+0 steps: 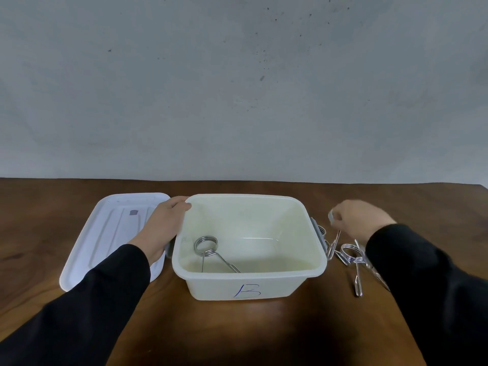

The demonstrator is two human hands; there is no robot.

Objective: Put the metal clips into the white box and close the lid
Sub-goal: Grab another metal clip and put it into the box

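An open white plastic box [264, 285] marked "B" sits mid-desk [237, 334], one coiled metal clip [206, 246] inside. The left hand [165, 228] grips its left rim, fingers wrapped over the edge. The right hand [361, 217] pinches a clip [333, 245] beside the box's right wall; more clips [352, 256] lie there. The white lid [105, 233] rests flat, left; the front of the desk is bare.

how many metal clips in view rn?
At least 3: one clip inside the white box, one pinched in the right hand beside the box's right wall, one on the table below that hand. The tangle there may hide more.
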